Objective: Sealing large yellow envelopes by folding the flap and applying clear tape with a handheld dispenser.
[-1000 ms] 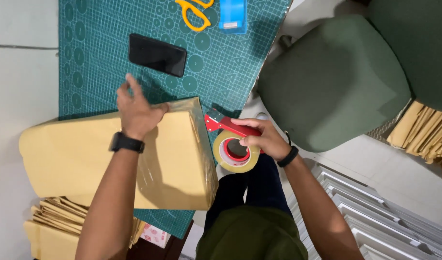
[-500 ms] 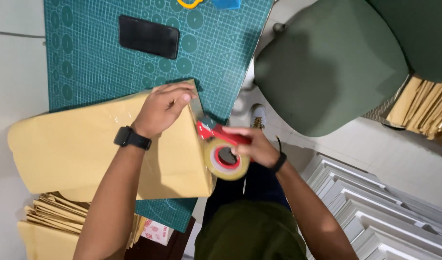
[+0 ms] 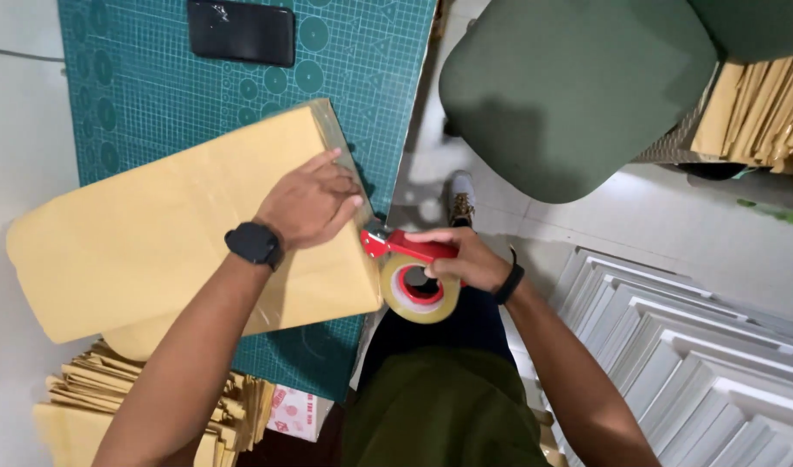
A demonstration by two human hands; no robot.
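A stack of yellow-brown envelopes wrapped as a bundle lies slanted on a green cutting mat. My left hand, with a black watch on the wrist, presses flat on the bundle's right end. My right hand grips a red tape dispenser loaded with a roll of clear tape, its head touching the bundle's right edge. Shiny clear tape runs along that edge.
A black phone lies on the mat at the top. A green chair stands to the right. Loose envelope piles sit at the lower left and top right. White frames lean at the lower right.
The bundle has turned and shifted left and down the mat. My left hand slid from the top edge to the right end. The dispenser stayed at the bundle's edge.
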